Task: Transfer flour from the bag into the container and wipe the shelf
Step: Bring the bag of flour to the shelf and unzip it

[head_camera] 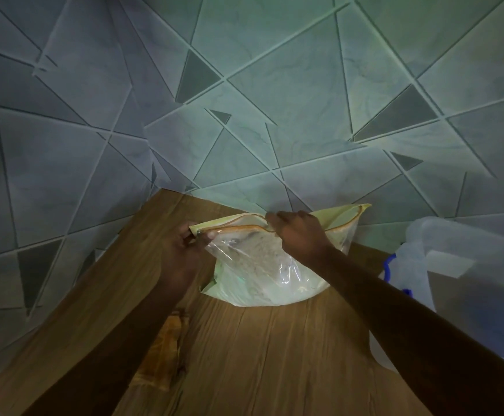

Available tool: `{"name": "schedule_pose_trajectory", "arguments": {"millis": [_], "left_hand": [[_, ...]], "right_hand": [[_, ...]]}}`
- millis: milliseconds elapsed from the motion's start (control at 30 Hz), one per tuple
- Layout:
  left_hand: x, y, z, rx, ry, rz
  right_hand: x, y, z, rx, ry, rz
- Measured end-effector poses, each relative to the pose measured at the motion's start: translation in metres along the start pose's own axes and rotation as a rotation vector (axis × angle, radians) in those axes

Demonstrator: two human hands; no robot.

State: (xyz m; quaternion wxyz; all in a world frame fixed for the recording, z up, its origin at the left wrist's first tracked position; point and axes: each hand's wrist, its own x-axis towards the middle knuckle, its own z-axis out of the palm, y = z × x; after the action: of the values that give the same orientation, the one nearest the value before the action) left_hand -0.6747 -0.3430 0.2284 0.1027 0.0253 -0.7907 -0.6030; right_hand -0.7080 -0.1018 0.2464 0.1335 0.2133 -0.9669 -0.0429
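A clear zip bag of pale flour point(262, 274) with a yellow-green top band and orange zip line stands on the wooden shelf point(244, 355). My left hand point(184, 250) pinches the bag's left top corner. My right hand point(298, 232) pinches the zip edge near the middle of the top. The bag's mouth is partly parted on the left. A translucent plastic container point(461, 265) with a blue latch stands at the right, its opening hidden from view.
An orange-brown cloth point(166, 349) lies on the shelf under my left forearm. A tiled wall with triangular patterns point(244, 100) rises behind the shelf. The shelf's left edge runs diagonally from the back corner toward the lower left.
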Motion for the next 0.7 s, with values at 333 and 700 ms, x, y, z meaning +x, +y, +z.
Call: {"name": "schedule_pose_trajectory", "arguments": {"millis": [333, 700], "left_hand": [[-0.004, -0.005, 0.008, -0.067, -0.071, 0.024], [0.002, -0.02, 0.021, -0.071, -0.027, -0.011]], "right_hand": [[-0.004, 0.003, 0.014, 0.032, 0.158, 0.08], [0.0, 0.001, 0.008, 0.218, 0.128, 0.276]]}}
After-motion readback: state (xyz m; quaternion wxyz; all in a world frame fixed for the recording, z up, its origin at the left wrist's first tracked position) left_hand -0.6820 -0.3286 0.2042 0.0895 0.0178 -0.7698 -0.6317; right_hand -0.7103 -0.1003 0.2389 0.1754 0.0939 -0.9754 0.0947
